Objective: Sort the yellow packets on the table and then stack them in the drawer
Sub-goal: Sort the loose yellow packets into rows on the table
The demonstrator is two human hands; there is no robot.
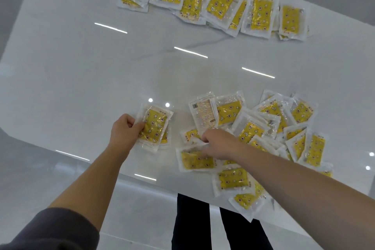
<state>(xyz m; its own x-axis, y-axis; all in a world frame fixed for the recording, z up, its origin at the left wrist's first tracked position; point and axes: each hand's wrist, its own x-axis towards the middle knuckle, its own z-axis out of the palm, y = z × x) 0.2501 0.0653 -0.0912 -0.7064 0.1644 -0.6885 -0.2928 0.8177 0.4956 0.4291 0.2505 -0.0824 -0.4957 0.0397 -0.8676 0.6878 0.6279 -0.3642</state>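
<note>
Several packets (244,202) overhang the near edge of the table (81,79); I judge a nudge from my right forearm would tip them to the floor.

Item two: my right hand (215,145), fingers curled down into the loose pile (263,128). I cannot tell whether they grip a packet. Risk: slick wrappers, so two may lift together.

Item three: my left hand (125,130), thumb and fingers clamped on a small stack (155,128) resting on the table. A slack hold would let it fan out.

Item four: one flipped packet (203,115), printed back up, easily missorted.

Far side: far row (203,0), overlapping, well apart. No drawer is in view.
</note>
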